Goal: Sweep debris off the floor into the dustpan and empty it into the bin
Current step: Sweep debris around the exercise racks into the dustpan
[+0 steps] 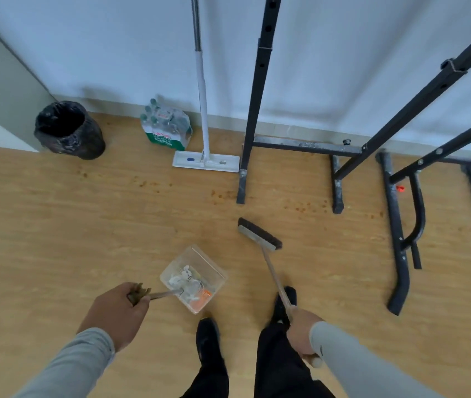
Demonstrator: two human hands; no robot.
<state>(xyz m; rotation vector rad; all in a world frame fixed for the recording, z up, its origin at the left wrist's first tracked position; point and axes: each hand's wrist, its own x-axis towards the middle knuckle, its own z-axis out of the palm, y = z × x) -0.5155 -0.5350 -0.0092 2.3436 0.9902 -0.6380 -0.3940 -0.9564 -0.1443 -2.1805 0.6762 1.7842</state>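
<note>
My left hand [116, 311] grips the handle of a clear plastic dustpan [214, 268], held just above the wooden floor in front of my feet. White scraps and orange bits [191, 285] lie inside the pan. My right hand [300, 334] is closed around the wooden handle of a broom [260, 234], whose dark bristle head rests on the floor to the right of the dustpan and a little beyond it. A bin [67, 130] lined with a black bag stands open against the wall at the far left.
A pack of water bottles [166, 126] and a white flat mop [206, 160] lean at the wall. Black metal rack frames [340, 173] stand and lie across the right side. Small brown specks [153, 185] dot the floor near the wall. My shoes [208, 337] are below the dustpan.
</note>
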